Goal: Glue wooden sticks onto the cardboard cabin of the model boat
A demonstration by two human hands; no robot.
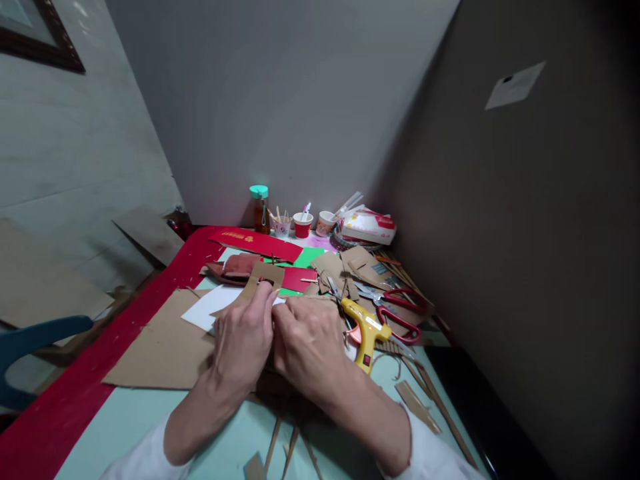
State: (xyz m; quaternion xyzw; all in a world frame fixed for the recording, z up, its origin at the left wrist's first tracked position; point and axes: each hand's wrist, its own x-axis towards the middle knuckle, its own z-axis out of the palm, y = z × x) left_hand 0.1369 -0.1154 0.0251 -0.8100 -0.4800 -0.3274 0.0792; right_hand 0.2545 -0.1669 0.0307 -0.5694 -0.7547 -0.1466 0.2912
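Observation:
My left hand [243, 333] and my right hand [311, 333] meet at the middle of the table, knuckles up and fingers closed. A strip of brown cardboard [267, 273] sticks up beyond my left hand, its lower part hidden by the fingers, and my left hand grips it. What lies within my right hand's curled fingers is hidden. Just right of that hand rests a yellow hot glue gun [367, 328]. A white sheet [207, 308] and a large flat cardboard piece [167, 343] lie to the left of my left hand.
Red-handled scissors [400, 313] lie among cardboard scraps [367, 267] at the right. Along the back stand a teal-capped bottle [259, 208], a red paper cup [303, 227] and a tissue pack [367, 228]. A black flat object [480, 407] borders the right side; thin cardboard strips [291, 450] lie in front.

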